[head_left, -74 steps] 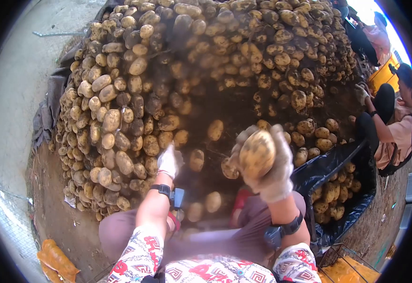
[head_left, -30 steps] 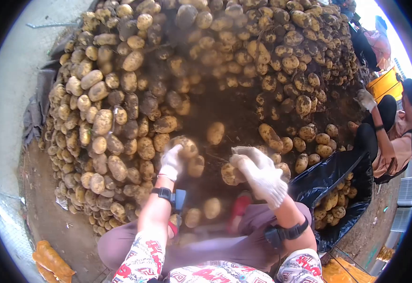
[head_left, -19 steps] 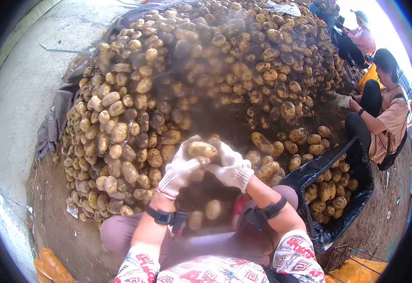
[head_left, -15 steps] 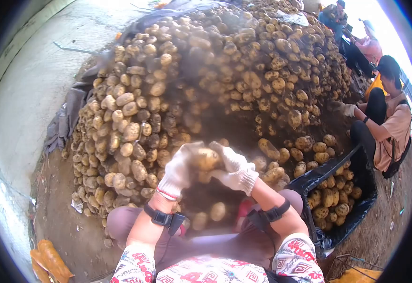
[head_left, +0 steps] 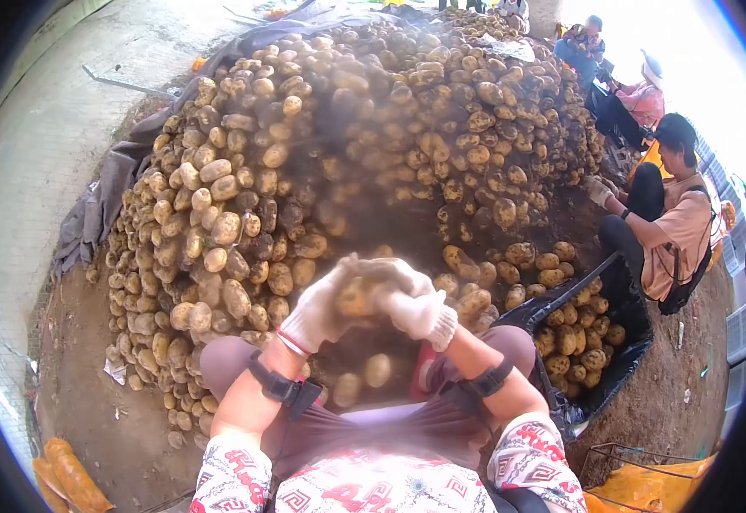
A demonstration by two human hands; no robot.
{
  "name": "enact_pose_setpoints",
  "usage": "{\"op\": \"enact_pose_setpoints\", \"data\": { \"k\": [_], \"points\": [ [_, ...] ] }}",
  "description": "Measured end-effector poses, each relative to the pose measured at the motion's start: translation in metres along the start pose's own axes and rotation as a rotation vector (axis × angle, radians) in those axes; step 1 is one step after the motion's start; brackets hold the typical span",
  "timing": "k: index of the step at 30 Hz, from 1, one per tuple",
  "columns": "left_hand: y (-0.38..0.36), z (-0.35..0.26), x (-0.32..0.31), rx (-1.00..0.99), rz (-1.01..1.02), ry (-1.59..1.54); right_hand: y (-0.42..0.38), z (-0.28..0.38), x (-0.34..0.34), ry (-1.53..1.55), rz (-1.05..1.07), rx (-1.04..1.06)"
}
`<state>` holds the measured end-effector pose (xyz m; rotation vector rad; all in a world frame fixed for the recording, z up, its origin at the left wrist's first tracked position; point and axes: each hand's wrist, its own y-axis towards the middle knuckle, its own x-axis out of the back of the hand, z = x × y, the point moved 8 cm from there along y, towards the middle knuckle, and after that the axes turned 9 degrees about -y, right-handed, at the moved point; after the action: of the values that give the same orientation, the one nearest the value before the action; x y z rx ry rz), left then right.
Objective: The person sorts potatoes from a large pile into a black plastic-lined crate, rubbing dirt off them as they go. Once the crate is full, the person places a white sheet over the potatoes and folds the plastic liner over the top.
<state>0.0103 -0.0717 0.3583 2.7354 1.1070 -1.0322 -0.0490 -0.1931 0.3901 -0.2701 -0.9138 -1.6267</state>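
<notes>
Both my hands wear white knitted gloves and meet in front of my knees around one potato [head_left: 354,298]. My left hand [head_left: 315,301] grips it from the left. Curled over its right side, my right hand [head_left: 414,301] has its fingers against the potato, partly covering it. Blur hides the exact fingertips. Below the hands, two loose potatoes lie on the soil between my feet, one of them a pale potato [head_left: 378,370]. Just beyond the hands rises a large potato heap [head_left: 211,214].
At my right stands an open black-lined container [head_left: 640,342] holding potatoes. A person [head_left: 676,222] in a peach shirt crouches behind it, with other people farther back. Grey cloth [head_left: 91,224] edges the heap on the left. Orange sacking [head_left: 76,479] lies at lower left.
My right hand has closed farther over the potato, so less of it shows. The scene has shifted slightly left in view, and more people appear at the far end.
</notes>
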Motion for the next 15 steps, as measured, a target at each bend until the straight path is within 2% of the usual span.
{"op": "enact_pose_setpoints", "data": {
  "k": [1, 4, 6, 7, 10, 11, 14, 15],
  "points": [
    [-0.008, -0.001, -0.008, -0.035, -0.024, 0.041, -0.004, -0.009, -0.004, -0.122, -0.013, -0.081],
    [0.007, 0.008, 0.011, -0.021, -0.16, 0.176, -0.002, -0.033, 0.012, 0.312, -0.311, -0.252],
    [0.012, 0.007, 0.006, -0.184, -0.008, 0.362, -0.019, -0.071, -0.047, 1.285, -0.452, -0.895],
    [0.01, 0.008, 0.004, -0.216, -0.027, 0.492, -0.024, -0.064, -0.047, 1.166, -0.413, -1.008],
    [0.001, 0.005, -0.009, -0.335, -0.023, 0.614, -0.042, -0.068, -0.059, 1.164, -0.333, -1.101],
    [-0.003, -0.001, -0.018, -0.383, -0.027, 0.769, -0.044, -0.068, -0.063, 1.222, -0.304, -1.067],
    [0.011, 0.03, 0.007, -0.24, -0.018, 0.259, -0.049, -0.057, -0.059, 1.262, -0.385, -1.005],
    [0.016, 0.024, 0.013, -0.296, -0.047, 0.323, -0.053, -0.058, -0.06, 1.255, -0.395, -0.985]
  ]
}}
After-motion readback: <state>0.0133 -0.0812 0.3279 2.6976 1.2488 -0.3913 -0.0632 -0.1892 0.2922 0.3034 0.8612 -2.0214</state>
